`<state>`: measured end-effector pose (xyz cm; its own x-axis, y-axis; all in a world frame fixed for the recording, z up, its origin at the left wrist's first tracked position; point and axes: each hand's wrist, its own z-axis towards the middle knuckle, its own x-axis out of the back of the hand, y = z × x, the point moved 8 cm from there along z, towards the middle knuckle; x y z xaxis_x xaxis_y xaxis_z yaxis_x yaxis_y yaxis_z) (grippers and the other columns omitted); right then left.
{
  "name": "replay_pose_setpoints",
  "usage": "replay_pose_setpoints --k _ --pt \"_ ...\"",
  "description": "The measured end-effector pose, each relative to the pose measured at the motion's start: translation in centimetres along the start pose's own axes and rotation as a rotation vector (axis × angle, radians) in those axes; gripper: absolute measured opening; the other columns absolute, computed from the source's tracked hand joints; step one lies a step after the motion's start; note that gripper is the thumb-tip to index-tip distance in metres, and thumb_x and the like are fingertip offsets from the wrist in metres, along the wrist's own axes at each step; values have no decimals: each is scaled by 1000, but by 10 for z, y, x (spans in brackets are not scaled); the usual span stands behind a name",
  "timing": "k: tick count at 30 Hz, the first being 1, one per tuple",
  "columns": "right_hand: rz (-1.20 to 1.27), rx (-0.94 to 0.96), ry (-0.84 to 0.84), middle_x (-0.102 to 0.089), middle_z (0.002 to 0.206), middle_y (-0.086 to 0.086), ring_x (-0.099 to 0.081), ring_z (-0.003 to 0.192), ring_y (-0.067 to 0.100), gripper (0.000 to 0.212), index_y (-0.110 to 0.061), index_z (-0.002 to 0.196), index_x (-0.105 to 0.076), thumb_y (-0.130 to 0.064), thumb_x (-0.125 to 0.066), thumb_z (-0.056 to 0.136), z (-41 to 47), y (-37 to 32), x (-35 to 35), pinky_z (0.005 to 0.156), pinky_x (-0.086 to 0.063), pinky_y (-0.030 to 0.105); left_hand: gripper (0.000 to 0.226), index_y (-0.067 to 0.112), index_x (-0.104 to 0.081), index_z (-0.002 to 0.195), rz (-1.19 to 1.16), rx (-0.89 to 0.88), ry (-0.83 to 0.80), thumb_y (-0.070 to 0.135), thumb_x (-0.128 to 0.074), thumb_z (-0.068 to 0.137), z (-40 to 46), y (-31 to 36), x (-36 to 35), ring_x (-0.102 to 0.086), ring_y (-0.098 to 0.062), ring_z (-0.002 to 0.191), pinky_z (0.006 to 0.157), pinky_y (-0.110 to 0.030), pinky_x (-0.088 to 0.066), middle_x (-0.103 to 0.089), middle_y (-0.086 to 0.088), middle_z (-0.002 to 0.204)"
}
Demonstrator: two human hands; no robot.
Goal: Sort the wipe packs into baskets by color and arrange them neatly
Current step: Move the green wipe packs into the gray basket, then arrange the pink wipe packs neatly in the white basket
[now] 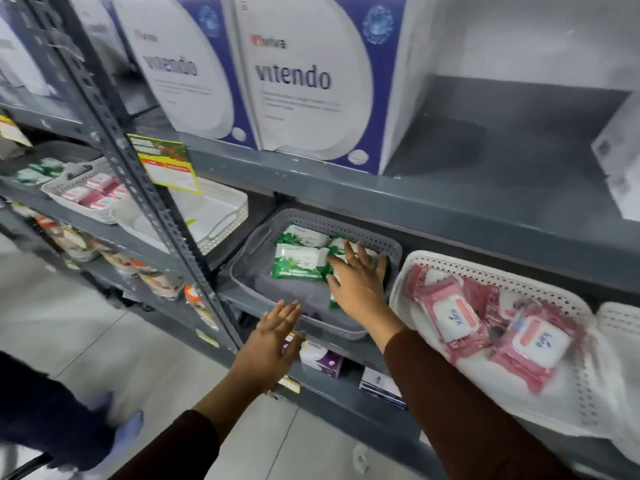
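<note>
A grey basket (249,271) on the middle shelf holds several green wipe packs (299,261) lying flat in its far half. My right hand (356,282) rests flat on the green packs at the basket's right side, fingers spread, gripping nothing that I can see. My left hand (273,337) hovers open at the basket's front rim, just below it. To the right, a white basket (485,271) holds several pink wipe packs (453,313) lying at loose angles.
An empty white basket (221,220) sits left of the grey one, behind a slanted metal upright (145,188). Further left another white basket with pink packs (93,194). Large white-and-purple boxes (304,81) fill the shelf above. A person's dark sleeve and gloved hand (124,424) are at lower left.
</note>
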<state>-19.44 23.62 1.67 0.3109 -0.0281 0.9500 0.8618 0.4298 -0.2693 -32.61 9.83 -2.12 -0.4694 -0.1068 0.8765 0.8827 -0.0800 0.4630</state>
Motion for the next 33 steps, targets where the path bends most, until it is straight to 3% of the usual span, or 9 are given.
replay_pose_setpoints --k 4,7,10,13,19,22,26,29,33 --pt "188 -170 412 -66 129 7 -57 124 30 34 -21 112 -71 -8 -66 81 -79 91 66 111 -35 48 78 13 -42 143 1 14 53 63 -16 91 14 28 -7 -22 -23 145 118 -33 -9 -39 -2 150" --pt "210 -380 428 -70 119 9 -64 110 31 35 -15 107 -72 4 -66 78 -138 173 89 93 -53 47 72 8 -51 137 -31 -122 39 57 -19 96 26 74 -23 -40 -28 136 117 -37 -20 -51 -10 142" --pt "169 -596 372 -70 119 11 -66 106 31 49 -16 114 -71 12 -62 75 -185 246 105 90 -55 42 53 10 -56 132 -80 -303 14 42 -33 96 33 134 -48 -45 -27 131 112 -39 -32 -57 -9 136" --pt "158 -597 247 -65 129 9 -63 109 28 70 -26 122 -67 19 -59 69 -206 286 117 86 -56 37 48 14 -53 134 -84 -481 -106 38 -34 97 27 190 -86 -41 -26 135 114 -39 -29 -54 -7 139" --pt "256 -582 -96 -48 148 7 -46 133 27 79 -24 142 -48 -8 -83 73 -203 297 98 104 -37 31 36 13 -59 127 -63 -699 -53 27 -45 98 -1 226 -120 -51 -25 126 108 -42 -36 -63 -2 129" --pt "222 -638 32 -58 137 6 -55 121 25 73 -24 138 -50 -25 -84 73 -207 298 95 94 -43 28 37 17 -56 132 -47 -683 -41 29 -47 98 1 222 -122 -49 -19 128 110 -40 -34 -60 1 133" --pt "169 -938 284 -52 138 18 -50 127 35 87 -8 139 -40 -58 -73 75 -223 299 95 101 -49 46 36 18 -58 130 -94 -676 -28 27 -48 96 2 224 -121 -51 -18 126 108 -40 -36 -61 3 132" --pt "259 -1045 269 -53 132 18 -56 118 35 96 -6 138 -32 -55 -79 70 -225 293 90 87 -53 46 35 17 -60 128 -109 -677 -13 25 -51 95 3 223 -120 -52 -18 125 106 -41 -38 -62 3 130" --pt "202 -1015 123 -46 139 16 -52 125 34 101 -9 144 -29 -50 -83 68 -218 296 84 95 -50 44 36 18 -60 129 -114 -682 -9 25 -51 95 2 224 -120 -51 -16 126 107 -41 -37 -62 4 131"
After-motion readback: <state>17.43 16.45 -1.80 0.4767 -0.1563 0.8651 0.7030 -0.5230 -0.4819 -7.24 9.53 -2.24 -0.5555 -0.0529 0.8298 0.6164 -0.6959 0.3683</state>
